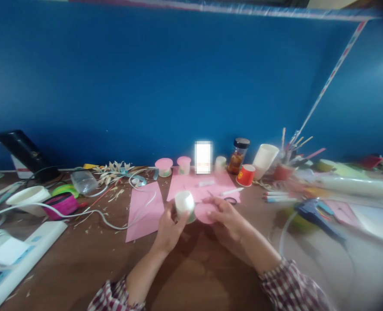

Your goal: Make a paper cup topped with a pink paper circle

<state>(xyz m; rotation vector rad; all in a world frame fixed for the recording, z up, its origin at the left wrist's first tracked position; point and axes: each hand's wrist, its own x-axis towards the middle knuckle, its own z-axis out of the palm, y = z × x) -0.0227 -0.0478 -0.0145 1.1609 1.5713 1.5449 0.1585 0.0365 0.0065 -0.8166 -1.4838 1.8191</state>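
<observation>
My left hand [169,226] is closed round a small white paper cup [184,204], held just above the brown table [191,268]. My right hand [225,216] pinches a round pink paper piece [204,212] right beside the cup. Both hands meet near the table's middle, in front of two pink paper sheets [144,209]. Plaid sleeves cover both forearms.
Behind stand pink-topped cups [164,166], a red cup [245,175], a jar [238,155], a white cup [265,160] and a pot of brushes [285,166]. A blue glue gun [314,214] and markers [280,196] lie right. White cable [94,211], tape rolls [61,203] and scraps lie left.
</observation>
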